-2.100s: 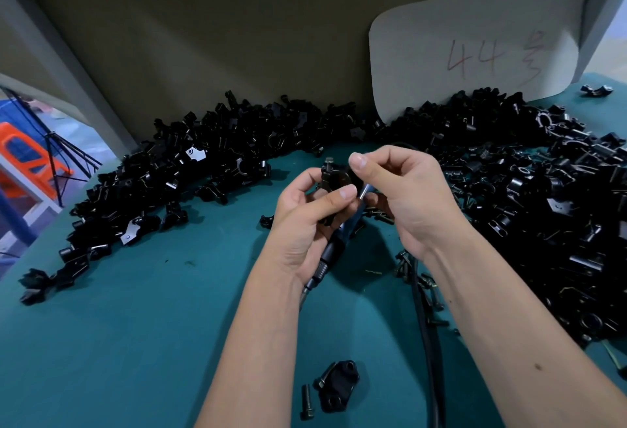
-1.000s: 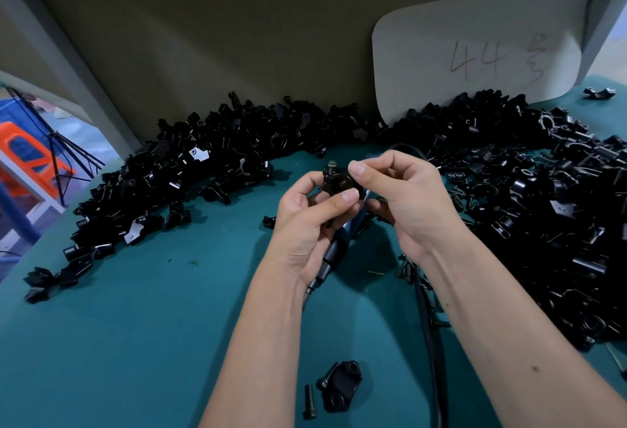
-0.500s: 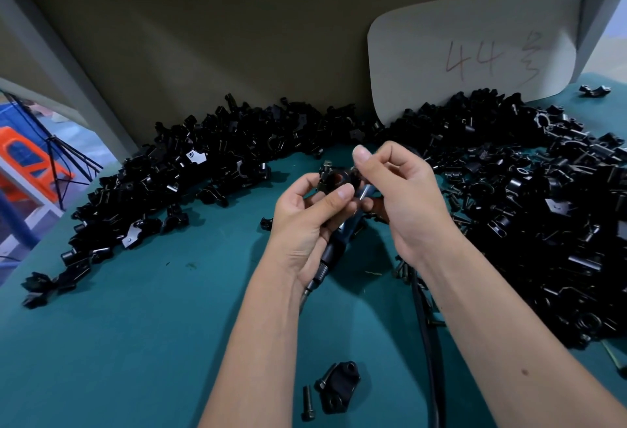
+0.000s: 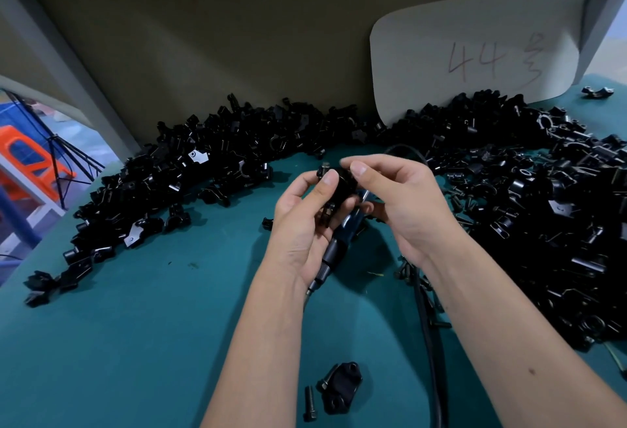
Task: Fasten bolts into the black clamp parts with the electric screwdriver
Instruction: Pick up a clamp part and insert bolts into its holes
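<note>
Dim, soft overhead light, daylight glowing at the left edge, strong wide-angle bending at the borders, fingertips slightly motion-blurred, black parts glinting faintly.

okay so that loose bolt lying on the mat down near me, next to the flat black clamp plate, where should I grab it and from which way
Pinch the loose bolt across its shank, near the middle, coming straight down from above. It lies flat on the teal mat, lengthwise toward you. The clamp plate sits close on its right, so set the fingers carefully on that side. Both hands are occupied: the left hand and right hand hold a clamp part.
</note>
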Available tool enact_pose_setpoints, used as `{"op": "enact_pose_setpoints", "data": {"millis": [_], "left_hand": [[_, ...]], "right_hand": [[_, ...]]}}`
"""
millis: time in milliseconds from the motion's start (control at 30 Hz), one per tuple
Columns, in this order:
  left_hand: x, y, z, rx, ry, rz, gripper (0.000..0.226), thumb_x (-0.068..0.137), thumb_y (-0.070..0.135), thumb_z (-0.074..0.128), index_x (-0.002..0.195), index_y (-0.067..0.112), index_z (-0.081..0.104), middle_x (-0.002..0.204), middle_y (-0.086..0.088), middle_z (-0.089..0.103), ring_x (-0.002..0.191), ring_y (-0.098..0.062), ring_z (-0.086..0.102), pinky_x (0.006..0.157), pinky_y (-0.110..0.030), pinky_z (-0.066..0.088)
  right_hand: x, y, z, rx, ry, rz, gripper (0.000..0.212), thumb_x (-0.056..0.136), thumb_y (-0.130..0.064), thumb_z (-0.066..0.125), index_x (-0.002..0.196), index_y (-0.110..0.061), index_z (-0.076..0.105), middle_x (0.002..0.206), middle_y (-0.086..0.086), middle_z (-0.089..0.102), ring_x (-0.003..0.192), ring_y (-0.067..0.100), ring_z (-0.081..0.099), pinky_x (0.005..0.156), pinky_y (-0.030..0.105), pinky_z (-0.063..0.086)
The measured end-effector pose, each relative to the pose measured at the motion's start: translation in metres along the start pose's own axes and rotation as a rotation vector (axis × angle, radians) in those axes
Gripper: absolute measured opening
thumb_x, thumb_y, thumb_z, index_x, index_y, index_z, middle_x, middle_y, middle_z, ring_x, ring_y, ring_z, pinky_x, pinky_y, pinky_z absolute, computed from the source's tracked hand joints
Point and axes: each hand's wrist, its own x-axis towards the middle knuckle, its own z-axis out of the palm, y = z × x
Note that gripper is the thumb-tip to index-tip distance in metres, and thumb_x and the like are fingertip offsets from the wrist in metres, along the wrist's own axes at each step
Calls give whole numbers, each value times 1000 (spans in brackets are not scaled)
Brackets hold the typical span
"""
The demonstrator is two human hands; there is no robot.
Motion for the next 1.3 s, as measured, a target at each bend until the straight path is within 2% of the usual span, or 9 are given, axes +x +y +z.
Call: {"op": "enact_pose_setpoints", "data": {"millis": [100, 267, 400, 500, 667, 833, 967, 1100, 1300], "left_hand": [[0, 0, 0, 11, 9, 1, 23, 80, 19, 76, 102, 12, 75, 95, -7, 78, 77, -15, 73, 69, -21, 59], [0, 1, -2, 42, -37, -2, 29, 80, 16, 75, 108, 8, 69, 94, -9, 77, 78, -18, 74, 73, -24, 60], [0, 1, -1, -1, -39, -25, 29, 79, 17, 76, 106, 10, 70, 93, -9, 77, 74, -18, 73, 67, -23, 60], [1, 2, -2, -33, -50, -38, 27, 79, 16, 76, 104, 11, 70, 91, -8, 76, 69, -16, 70, 66, -23, 59], [1, 1, -4, 4, -82, -10, 21, 81, 13, 73, 101, 11, 68, 92, -7, 77, 77, -20, 73, 70, -25, 60], [2, -2, -5, 52, -107, 35, 12, 83, 11, 72, 95, 12, 72, 99, -11, 76, 91, -24, 74, 85, -34, 61], [1, 0, -3, -4, -103, 3, 19, 82, 12, 73, 101, 10, 70, 92, -10, 78, 74, -20, 75, 66, -27, 61], [2, 0, -3, -24, -92, -25, 10, 82, 14, 75, 92, 15, 76, 89, -9, 75, 70, -18, 72, 66, -31, 62], [3, -2, -4, 10, -81, 6, 9, 80, 11, 74, 87, 14, 78, 90, -8, 76, 77, -19, 74, 72, -25, 61]], "right_hand": [[0, -1, 1, -6, 46, 7, 12, 93, -16, 77, 85, -22, 83, 86, -2, 77, 82, 12, 69, 65, 26, 51], [2, 0, 0, -1, 68, -5, 27, 88, -18, 82, 65, -25, 71, 73, -5, 71, 69, 9, 64, 55, 21, 47], [0, -2, 0, 25, -28, -16, 19, 98, -26, 71, 79, -26, 75, 80, -6, 71, 74, 7, 64, 59, 22, 48], [-1, -1, 1, 24, -31, -28, 16, 99, -21, 68, 91, -22, 81, 92, 0, 77, 80, 8, 66, 60, 21, 50], [1, 0, 4, 27, 81, -37, 16, 87, -20, 82, 71, -23, 79, 76, -1, 74, 68, 9, 64, 56, 20, 49], [1, 4, 8, 71, 119, -42, 29, 80, -25, 86, 61, -23, 65, 65, -3, 65, 61, 10, 61, 54, 23, 50], [1, 2, 3, 95, 22, -19, 24, 92, -34, 75, 74, -20, 67, 84, 4, 66, 77, 16, 59, 62, 30, 46], [0, 1, -1, 85, -74, -3, 14, 93, -29, 69, 94, -23, 82, 103, 5, 77, 91, 20, 66, 67, 30, 48], [-1, 2, 5, 145, 50, 40, 9, 71, -31, 82, 74, -23, 81, 84, -3, 78, 75, 7, 71, 59, 21, 52]]}}
